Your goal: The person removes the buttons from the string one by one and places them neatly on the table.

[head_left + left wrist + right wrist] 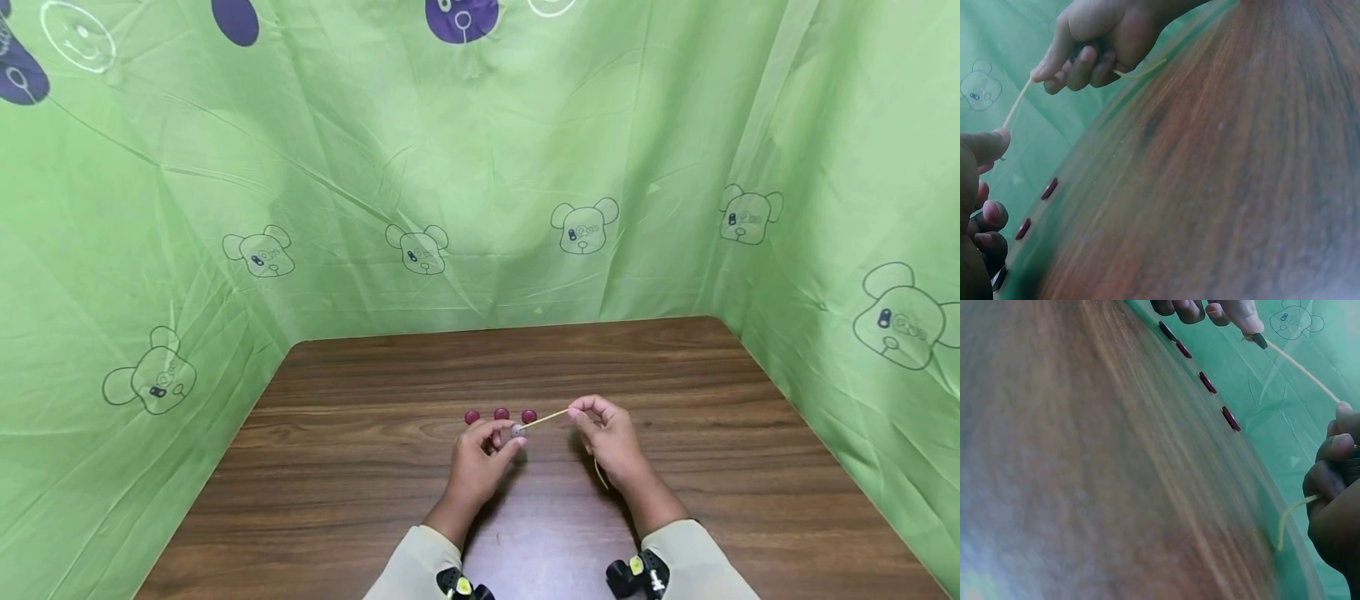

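Note:
Between the thumb and fingertips of my left hand (476,468) is a small greyish round button (517,431), held over the table. A thin yellow cord (546,419) runs from this button up to my right hand (613,437), which pinches it with thumb and forefinger. That stretch of cord looks taut. The cord's loose tail (1283,525) hangs below the right hand's curled fingers. In the right wrist view the button (1260,340) shows edge-on, and a short cord end pokes out on its far side by the left fingertips. Dark red buttons (502,414) lie just beyond the left hand.
The brown wood-grain table (345,467) reaches back to a green curtain (487,167) printed with bear faces, which also hangs along both sides. In the right wrist view several dark discs (1207,382) lie in a row on the table.

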Demonstrator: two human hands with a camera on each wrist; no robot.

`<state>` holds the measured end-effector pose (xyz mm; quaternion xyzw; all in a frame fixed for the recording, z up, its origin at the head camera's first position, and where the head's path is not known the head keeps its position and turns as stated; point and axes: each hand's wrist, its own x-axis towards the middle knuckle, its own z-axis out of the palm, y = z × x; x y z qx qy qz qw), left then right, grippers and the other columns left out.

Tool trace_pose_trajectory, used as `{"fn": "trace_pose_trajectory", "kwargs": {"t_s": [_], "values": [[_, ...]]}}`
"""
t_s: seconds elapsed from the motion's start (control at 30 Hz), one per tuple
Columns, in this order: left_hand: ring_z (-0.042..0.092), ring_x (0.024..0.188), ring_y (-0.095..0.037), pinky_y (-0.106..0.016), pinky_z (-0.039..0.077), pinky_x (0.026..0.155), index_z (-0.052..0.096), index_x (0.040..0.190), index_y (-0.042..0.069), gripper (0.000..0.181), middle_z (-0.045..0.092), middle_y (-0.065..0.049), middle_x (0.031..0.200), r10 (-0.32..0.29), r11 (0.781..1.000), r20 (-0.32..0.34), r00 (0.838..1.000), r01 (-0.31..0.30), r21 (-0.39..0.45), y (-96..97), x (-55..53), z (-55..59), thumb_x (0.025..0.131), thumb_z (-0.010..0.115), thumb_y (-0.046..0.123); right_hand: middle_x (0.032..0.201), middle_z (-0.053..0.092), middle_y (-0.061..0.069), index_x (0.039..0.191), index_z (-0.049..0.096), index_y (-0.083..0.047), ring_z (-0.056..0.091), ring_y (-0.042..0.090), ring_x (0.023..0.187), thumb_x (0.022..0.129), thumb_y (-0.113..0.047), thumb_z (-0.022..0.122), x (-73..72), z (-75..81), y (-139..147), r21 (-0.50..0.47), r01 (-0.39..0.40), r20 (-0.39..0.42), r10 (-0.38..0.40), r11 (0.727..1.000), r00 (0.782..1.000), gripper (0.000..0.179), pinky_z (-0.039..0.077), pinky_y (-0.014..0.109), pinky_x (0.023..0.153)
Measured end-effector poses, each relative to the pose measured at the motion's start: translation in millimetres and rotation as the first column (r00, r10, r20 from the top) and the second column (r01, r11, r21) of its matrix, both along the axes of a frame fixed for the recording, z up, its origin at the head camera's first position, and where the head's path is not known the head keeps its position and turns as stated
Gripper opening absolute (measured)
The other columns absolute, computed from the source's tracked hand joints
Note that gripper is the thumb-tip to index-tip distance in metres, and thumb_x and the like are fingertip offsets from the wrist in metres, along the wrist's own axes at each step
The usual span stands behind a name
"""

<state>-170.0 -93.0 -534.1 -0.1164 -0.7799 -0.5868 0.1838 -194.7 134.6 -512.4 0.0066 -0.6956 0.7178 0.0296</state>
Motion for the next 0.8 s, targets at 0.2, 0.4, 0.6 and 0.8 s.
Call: {"fn": "trace_pose_trajectory", "kwargs": {"t_s": [0.2, 0.4, 0.6, 0.8], "values": [[0.048, 0.067, -0.004, -0.014, 0.040, 0.060, 0.085, 0.103, 0.008, 0.020, 0.059, -0.016, 0.075, 0.007, 1.000, -0.016, 1.000, -0.007, 0.013, -4.8, -1.6, -3.8, 0.085, 0.093, 0.006, 0.071, 0.058, -0.005, 0.111, 0.066, 0.015, 0.039, 0.006, 0.049, 0.104, 0.000, 0.070, 0.1, 1.7, 0, -0.007, 0.012, 0.012, -0.012, 1.000, 1.000, 0.018, 0.035, 0.020, 0.048], [0.048, 0.067, -0.005, -0.014, 0.040, 0.062, 0.085, 0.103, 0.008, 0.020, 0.058, -0.017, 0.073, 0.024, 1.000, -0.009, 1.000, -0.024, 0.001, -10.5, -1.1, -5.0, 0.085, 0.093, 0.006, 0.066, 0.053, -0.008, 0.111, 0.065, 0.016, 0.039, 0.005, 0.049, 0.104, -0.001, 0.070, -0.1, 1.6, 1, -0.011, 0.031, 0.019, -0.031, 0.999, 0.999, 0.019, 0.034, 0.020, 0.048], [0.045, 0.059, 0.000, -0.016, 0.039, 0.059, 0.084, 0.107, 0.008, 0.021, 0.056, -0.004, 0.064, 0.064, 0.997, 0.065, 0.996, -0.061, -0.041, -13.9, 1.6, -0.7, 0.087, 0.092, 0.009, 0.067, 0.055, -0.006, 0.110, 0.066, 0.014, 0.040, 0.006, 0.049, 0.103, -0.001, 0.071, -0.4, 1.1, 2, -0.005, 0.043, 0.026, -0.043, 0.999, 0.999, 0.018, 0.035, 0.021, 0.048], [0.044, 0.055, 0.003, -0.017, 0.042, 0.059, 0.085, 0.107, 0.007, 0.023, 0.055, 0.002, 0.061, 0.121, 0.989, 0.080, 0.989, -0.114, -0.093, -14.8, 3.1, 1.0, 0.086, 0.093, 0.012, 0.067, 0.055, -0.007, 0.110, 0.067, 0.013, 0.040, 0.006, 0.050, 0.103, -0.004, 0.073, -1.3, 0.8, 2, -0.006, 0.049, 0.029, -0.049, 0.999, 0.998, 0.020, 0.035, 0.020, 0.048]]}}
